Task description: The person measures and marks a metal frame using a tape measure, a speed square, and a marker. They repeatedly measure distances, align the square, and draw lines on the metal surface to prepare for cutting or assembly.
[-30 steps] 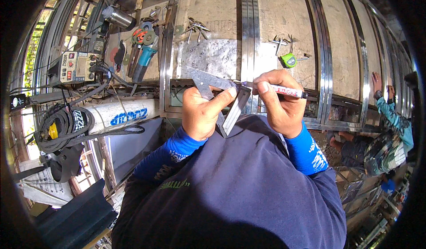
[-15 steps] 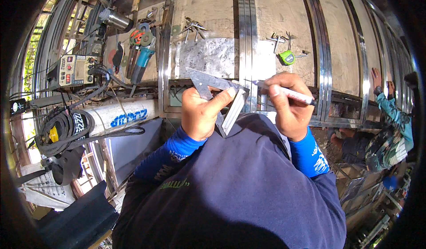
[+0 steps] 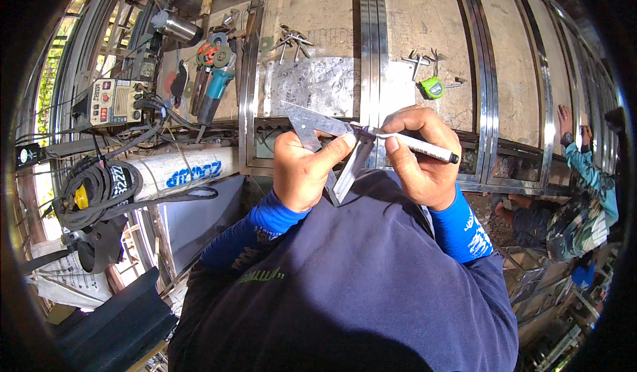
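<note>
My left hand (image 3: 298, 173) is closed on a metal angle square (image 3: 310, 125), the thumb pressed along its upper edge. A pale, thick bar (image 3: 350, 173) slants down from the square's right corner toward my shirt; I cannot tell if it belongs to the square. Between thumb and fingers, my right hand (image 3: 428, 173) grips a white marker pen (image 3: 424, 148) with a black end. The pen's tip end is at that corner, beside my left thumb; exact contact is hard to see. Just beyond lie paired shiny metal tubes (image 3: 373, 47) of a frame.
A green tape measure (image 3: 431, 88) and several small metal pieces (image 3: 292, 42) lie on the boards. To the left are angle grinders (image 3: 215, 92), a steel flask (image 3: 178, 27), a control box (image 3: 116, 101) and a white cylinder (image 3: 186, 171). Another person (image 3: 584, 206) works at the far right.
My right hand has moved left, bringing the marker's tip end from over the tubes to the square's corner. The left hand keeps its grip. The view has shifted slightly.
</note>
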